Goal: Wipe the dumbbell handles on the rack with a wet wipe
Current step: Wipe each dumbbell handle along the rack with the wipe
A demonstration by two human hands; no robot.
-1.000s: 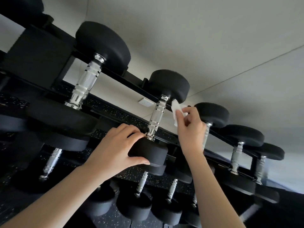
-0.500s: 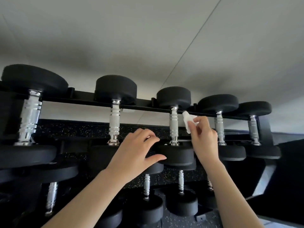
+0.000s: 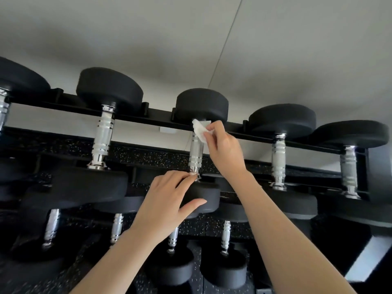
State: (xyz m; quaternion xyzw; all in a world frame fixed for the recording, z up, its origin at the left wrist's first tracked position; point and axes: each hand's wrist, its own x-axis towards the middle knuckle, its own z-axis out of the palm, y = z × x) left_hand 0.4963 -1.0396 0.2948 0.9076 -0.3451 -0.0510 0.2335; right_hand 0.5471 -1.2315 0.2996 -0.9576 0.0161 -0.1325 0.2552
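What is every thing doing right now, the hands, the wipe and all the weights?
wet wipe, crumpled, pinched, against the top of the middle handle.
right hand, raised, pinching the wet wipe.
left hand, gripping the middle dumbbell's near head.
middle dumbbell, lying on the rack, held by one hand.
other dumbbells, resting on the rack, untouched.
rack, loaded with rows of dumbbells.

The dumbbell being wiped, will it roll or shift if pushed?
Likely heavy: the dumbbell has thick heads. Its round heads could roll, perhaps why the left hand grips the near one. The wet wipe may leave the chrome handle slippery.
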